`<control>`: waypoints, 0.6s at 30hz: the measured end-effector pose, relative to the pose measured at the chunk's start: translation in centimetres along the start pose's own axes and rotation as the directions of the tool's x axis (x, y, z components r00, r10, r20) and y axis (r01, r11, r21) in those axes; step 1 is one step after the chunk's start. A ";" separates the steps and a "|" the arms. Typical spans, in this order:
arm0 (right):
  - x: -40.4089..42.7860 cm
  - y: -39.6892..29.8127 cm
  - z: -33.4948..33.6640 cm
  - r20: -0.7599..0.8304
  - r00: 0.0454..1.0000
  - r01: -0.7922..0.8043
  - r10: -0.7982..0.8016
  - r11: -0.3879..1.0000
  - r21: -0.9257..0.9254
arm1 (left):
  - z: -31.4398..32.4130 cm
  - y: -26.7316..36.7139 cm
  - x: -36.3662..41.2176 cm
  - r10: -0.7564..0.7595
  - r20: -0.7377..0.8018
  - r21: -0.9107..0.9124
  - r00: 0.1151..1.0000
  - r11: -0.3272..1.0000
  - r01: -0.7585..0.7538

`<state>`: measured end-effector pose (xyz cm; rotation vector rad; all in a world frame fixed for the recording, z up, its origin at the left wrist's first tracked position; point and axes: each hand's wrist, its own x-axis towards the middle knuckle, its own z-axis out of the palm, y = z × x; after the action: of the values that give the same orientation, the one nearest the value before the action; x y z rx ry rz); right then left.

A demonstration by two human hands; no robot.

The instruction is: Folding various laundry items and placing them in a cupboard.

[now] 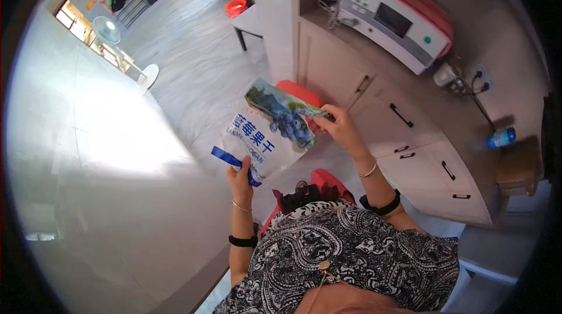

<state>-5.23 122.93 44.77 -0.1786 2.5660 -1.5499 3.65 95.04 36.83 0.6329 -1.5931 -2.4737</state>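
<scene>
My hands stretch a flat, soft packaging bag [268, 127] between them, above the floor in front of my body. Its face is white, with a picture of blueberries and leaves and large blue writing. At the bag's dark blue edge strip [228, 156], my left hand [239, 178] pinches it, thumb on top. My right hand [339, 126] grips the opposite edge, beside the printed berries. The bag looks thin and slack; whether anything is inside cannot be told. Behind it, a red object [300, 92] is partly hidden.
Cabinets [395, 125] with black handles line the right, bearing a white-and-red device [395, 19] with a screen, a blue bottle [501, 138] and a cardboard box [518, 171]. A pale wall [109, 191] stands close on the left. Farther off are a standing fan [106, 30] and a red basin [236, 7].
</scene>
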 end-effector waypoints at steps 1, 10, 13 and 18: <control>1.1 1.2 -0.2 0.135 0.986 -0.145 0.099 0.908 0.393 | -0.1 -0.3 -0.1 0.016 -0.050 0.018 0.999 1.000 -0.015; 5.9 2.3 6.7 0.451 0.892 -0.440 -0.014 0.193 0.877 | -1.4 -4.3 0.7 0.170 -0.240 -0.107 0.956 0.974 -0.200; 4.9 4.4 8.6 0.295 0.953 -0.181 -0.067 0.656 0.732 | -1.8 -4.5 0.2 0.178 -0.262 -0.087 0.949 0.975 -0.206; 3.4 5.3 8.5 0.160 0.986 -0.114 0.050 0.900 0.420 | -1.7 -4.3 -0.7 0.244 -0.216 0.184 0.946 0.961 -0.206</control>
<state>-7.21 117.36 35.97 -0.1251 2.0332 -1.9384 5.45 95.69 32.57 0.6936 -1.6750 -2.0400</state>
